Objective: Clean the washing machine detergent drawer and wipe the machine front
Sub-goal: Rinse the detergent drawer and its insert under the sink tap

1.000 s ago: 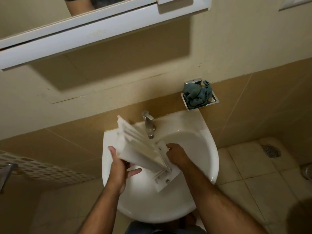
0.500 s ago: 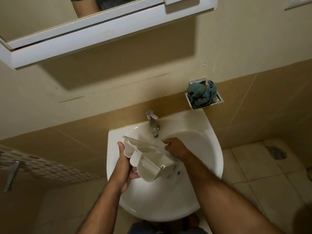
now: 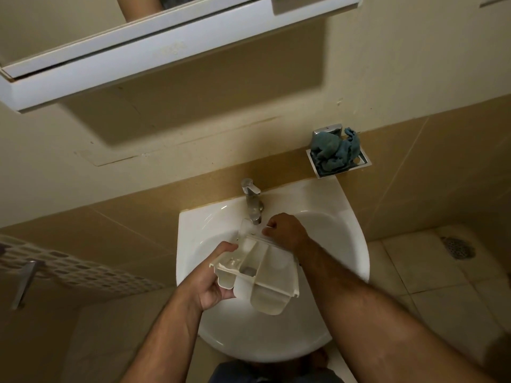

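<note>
A white plastic detergent drawer (image 3: 260, 275) with several compartments hangs over the white sink (image 3: 343, 244), open side up. My left hand (image 3: 214, 283) grips its left end from below, thumb on the upper edge. My right hand (image 3: 284, 230) holds the drawer's far end, the front panel, right beneath the chrome tap (image 3: 253, 201). No water stream is plainly visible. A crumpled teal cloth (image 3: 336, 152) sits in a metal soap dish (image 3: 356, 165) on the wall to the right of the tap.
A white mirror cabinet (image 3: 154, 51) juts out overhead. A perforated white basket (image 3: 72, 269) and a metal handle (image 3: 23, 283) are at the left. Beige floor tiles with a round drain (image 3: 457, 247) lie at the right.
The drawer was turned from standing on edge to lying flat, open side up. It moved right and lower over the basin. My right hand shifted to the end under the tap.
</note>
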Motion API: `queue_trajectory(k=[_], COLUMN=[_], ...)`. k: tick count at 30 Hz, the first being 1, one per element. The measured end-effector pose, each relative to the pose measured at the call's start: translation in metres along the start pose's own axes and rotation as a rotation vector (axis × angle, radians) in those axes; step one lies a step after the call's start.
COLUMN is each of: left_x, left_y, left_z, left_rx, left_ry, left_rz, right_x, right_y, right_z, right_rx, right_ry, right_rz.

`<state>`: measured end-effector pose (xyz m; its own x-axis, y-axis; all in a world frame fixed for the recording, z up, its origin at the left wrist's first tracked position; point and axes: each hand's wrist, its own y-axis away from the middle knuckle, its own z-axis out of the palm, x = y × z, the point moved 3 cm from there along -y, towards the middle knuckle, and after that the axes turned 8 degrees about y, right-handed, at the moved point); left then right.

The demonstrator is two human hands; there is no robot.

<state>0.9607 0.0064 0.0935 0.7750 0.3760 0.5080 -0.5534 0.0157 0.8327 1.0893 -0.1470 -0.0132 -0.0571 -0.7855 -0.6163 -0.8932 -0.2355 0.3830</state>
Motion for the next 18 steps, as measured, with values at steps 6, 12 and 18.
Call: queue_trajectory(k=[6, 12, 18], left_x=[0.002, 0.001, 0.006], left_y=[-0.003, -0.001, -0.003], left_z=[-0.014, -0.013, -0.008], left_rx=[0.073, 0.036, 0.015], left_ry=[0.054, 0.080, 0.136], left_rz=[0.078, 0.128, 0.181], right_x=[0.012, 0.019, 0.019], right_y=[0.004, 0.013, 0.023], right_z=[-0.008, -0.001, 0.020], right_rx=[0.036, 0.050, -0.049], right_ry=[0.007, -0.293, -0.840], right_rz=[0.106, 0.293, 0.486])
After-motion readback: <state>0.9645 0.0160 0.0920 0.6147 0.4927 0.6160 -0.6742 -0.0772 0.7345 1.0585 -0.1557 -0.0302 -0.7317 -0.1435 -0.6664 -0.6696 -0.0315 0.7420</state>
